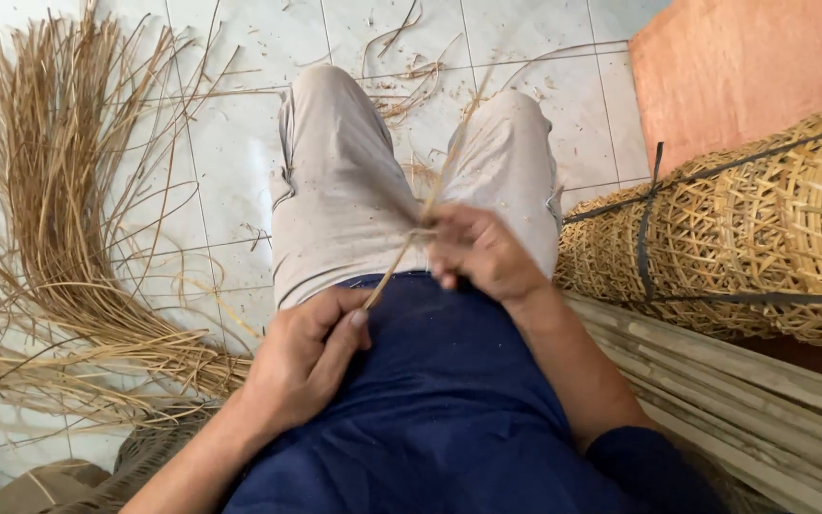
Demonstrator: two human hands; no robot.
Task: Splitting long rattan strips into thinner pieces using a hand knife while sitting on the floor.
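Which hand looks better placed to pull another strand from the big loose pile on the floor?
Probably the left hand: the rattan strand pile lies on its side, while the right hand pinches the working strand.

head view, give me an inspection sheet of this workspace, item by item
surface: white tiled floor, strewn with fibre scraps.
job's things: thin rattan strip running over the lap, held at two spots.
clutter: loose heap of rattan strands on the left; bundle of flat split canes at the right.
hands: left hand pinches the strip's lower end; right hand grips it higher up, over the beige trousers.
cables: nothing seen; a dark strap binds the woven baskets.
surroundings: orange wall at upper right; another woven piece at lower left.
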